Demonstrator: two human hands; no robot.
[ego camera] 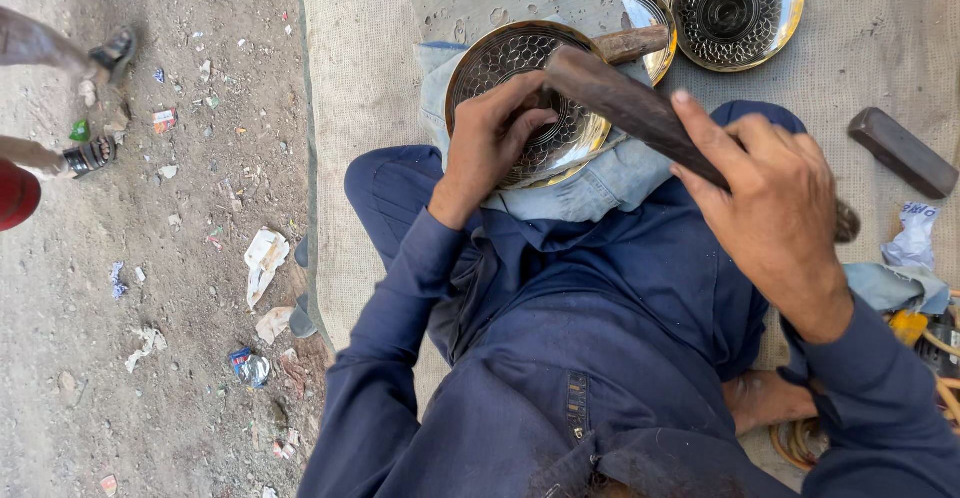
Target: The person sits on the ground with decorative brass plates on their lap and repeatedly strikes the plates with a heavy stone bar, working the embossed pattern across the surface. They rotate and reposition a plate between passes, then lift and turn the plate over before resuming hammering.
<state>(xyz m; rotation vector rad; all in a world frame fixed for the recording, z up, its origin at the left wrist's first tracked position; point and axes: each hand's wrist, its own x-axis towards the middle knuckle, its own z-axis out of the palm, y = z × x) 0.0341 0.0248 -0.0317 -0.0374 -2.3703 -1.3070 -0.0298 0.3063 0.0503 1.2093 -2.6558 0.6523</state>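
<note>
We sit on a burlap mat (370, 78) with a patterned brass dish (510, 63) resting on a folded denim cloth (600, 183) over our lap. Our left hand (495, 133) is closed on the dish's near rim, fingers curled over its dimpled face. Our right hand (775, 203) is clenched around the wooden handle of a hammer (625, 98), its head lying across the dish's right edge. 2 more dishes (735, 8) sit near the mat's far edge, a dark block (902, 151) toward its right edge.
</note>
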